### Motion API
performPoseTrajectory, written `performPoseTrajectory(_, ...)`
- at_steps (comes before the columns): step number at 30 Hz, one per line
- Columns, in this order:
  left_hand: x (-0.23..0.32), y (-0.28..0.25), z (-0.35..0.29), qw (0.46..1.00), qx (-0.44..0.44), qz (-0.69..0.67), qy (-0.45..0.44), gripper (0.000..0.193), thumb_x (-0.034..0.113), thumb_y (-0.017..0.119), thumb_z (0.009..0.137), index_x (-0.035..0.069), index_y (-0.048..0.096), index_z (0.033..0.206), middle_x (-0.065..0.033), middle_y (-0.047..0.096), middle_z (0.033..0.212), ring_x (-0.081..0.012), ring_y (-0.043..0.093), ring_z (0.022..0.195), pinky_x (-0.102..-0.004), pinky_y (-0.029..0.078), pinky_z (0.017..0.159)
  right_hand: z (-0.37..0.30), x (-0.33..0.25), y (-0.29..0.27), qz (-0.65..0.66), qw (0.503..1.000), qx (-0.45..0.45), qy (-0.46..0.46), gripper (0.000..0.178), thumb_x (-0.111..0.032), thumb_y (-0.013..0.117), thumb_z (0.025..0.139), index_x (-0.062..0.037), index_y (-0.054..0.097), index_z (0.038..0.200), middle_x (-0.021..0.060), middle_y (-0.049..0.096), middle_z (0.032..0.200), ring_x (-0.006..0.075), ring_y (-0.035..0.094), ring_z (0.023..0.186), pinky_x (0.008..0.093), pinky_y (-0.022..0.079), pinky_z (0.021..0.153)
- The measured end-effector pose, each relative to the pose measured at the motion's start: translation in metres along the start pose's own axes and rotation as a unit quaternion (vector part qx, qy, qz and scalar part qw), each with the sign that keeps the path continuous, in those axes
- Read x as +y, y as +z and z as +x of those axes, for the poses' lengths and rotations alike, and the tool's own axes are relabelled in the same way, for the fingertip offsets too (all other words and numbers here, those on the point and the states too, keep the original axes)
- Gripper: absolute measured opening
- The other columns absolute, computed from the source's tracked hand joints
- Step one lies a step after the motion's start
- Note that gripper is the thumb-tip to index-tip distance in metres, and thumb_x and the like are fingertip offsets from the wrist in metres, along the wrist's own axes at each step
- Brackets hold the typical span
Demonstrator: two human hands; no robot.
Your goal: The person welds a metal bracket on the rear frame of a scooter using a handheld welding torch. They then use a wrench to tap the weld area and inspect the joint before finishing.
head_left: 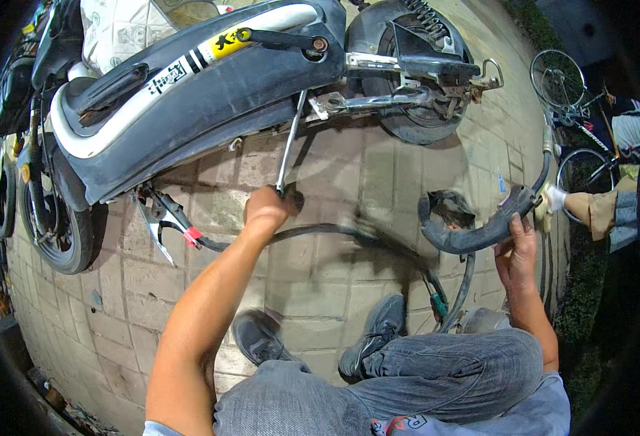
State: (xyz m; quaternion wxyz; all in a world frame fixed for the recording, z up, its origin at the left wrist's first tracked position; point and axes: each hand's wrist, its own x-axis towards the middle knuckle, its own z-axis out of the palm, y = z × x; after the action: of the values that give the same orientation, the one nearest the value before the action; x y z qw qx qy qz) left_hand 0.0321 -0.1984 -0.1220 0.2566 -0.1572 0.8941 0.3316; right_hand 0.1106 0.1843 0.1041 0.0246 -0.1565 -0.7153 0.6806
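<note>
My left hand (268,209) is closed around the lower end of a long shiny metal rod (291,142). The rod's upper end meets the underside of a dark grey scooter (247,94), which has a white stripe and lies across the top of the view. My right hand (516,258) grips a thick, curved black piece (472,234) by its right part, thumb on top. Its left end looks ragged, and its exact kind is unclear. A black cable (320,229) passes below my left hand toward a metal clamp (161,216) with red tape, at the scooter's lower left.
The scooter's rear wheel (414,123) is at the upper right, above paving bricks (131,291). A green-handled item (438,304) lies near my shoes (382,327). A bicycle (581,131) and another person's leg (596,211) are at the far right.
</note>
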Motion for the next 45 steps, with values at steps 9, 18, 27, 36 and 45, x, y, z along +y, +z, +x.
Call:
performPoseTrajectory(9,0.002,0.028,0.02,0.99,0.105,0.04,0.087,0.051,0.047,0.052,0.093,0.002,0.06,0.117,-0.0269,0.061,0.113,-0.0442,0.058,0.106,-0.0478,0.048,0.09,-0.008,0.001,0.015,0.049,0.998,0.029,-0.006,0.031,-0.025,0.064,0.094,-0.0017,0.057,0.113,0.012,0.065,0.098,0.022,0.066,0.091,0.0368,0.055,0.082)
performPoseTrajectory(18,0.015,0.029,0.043,0.925,0.164,-0.274,0.208,0.05,0.045,0.043,0.101,-0.003,0.055,0.102,-0.0332,0.062,0.09,-0.0506,0.058,0.088,-0.0519,0.045,0.077,-0.011,0.002,0.004,0.081,0.995,0.054,0.008,0.029,-0.023,0.061,0.096,-0.0007,0.056,0.113,0.0117,0.065,0.099,0.0224,0.067,0.091,0.0387,0.055,0.087)
performPoseTrajectory(27,0.035,0.02,0.02,0.984,0.144,-0.093,0.039,0.058,0.053,0.036,0.1,-0.003,0.052,0.109,-0.0327,0.064,0.093,-0.0508,0.061,0.091,-0.0555,0.046,0.077,-0.008,0.005,-0.004,0.069,0.997,0.042,0.013,0.032,-0.026,0.062,0.095,-0.0001,0.055,0.114,0.0145,0.064,0.099,0.0259,0.067,0.092,0.0458,0.051,0.094)
performPoseTrajectory(36,0.058,0.001,-0.007,0.978,0.072,-0.194,0.002,0.068,0.056,0.033,0.1,-0.006,0.055,0.115,-0.0355,0.06,0.108,-0.0503,0.057,0.106,-0.0505,0.044,0.092,0.001,0.002,0.008,0.064,0.998,0.018,0.009,0.037,-0.028,0.064,0.093,0.0005,0.055,0.114,0.0142,0.064,0.098,0.0273,0.067,0.093,0.0517,0.049,0.096)
performPoseTrajectory(45,0.045,0.01,0.016,0.97,-0.012,-0.239,-0.041,0.084,0.069,0.028,0.096,-0.006,0.059,0.117,-0.0322,0.062,0.11,-0.0422,0.059,0.111,-0.0444,0.042,0.096,-0.002,0.007,-0.001,0.094,0.995,0.026,0.02,0.036,-0.028,0.064,0.094,-0.0007,0.055,0.116,0.0125,0.064,0.099,0.026,0.066,0.094,0.051,0.05,0.097)
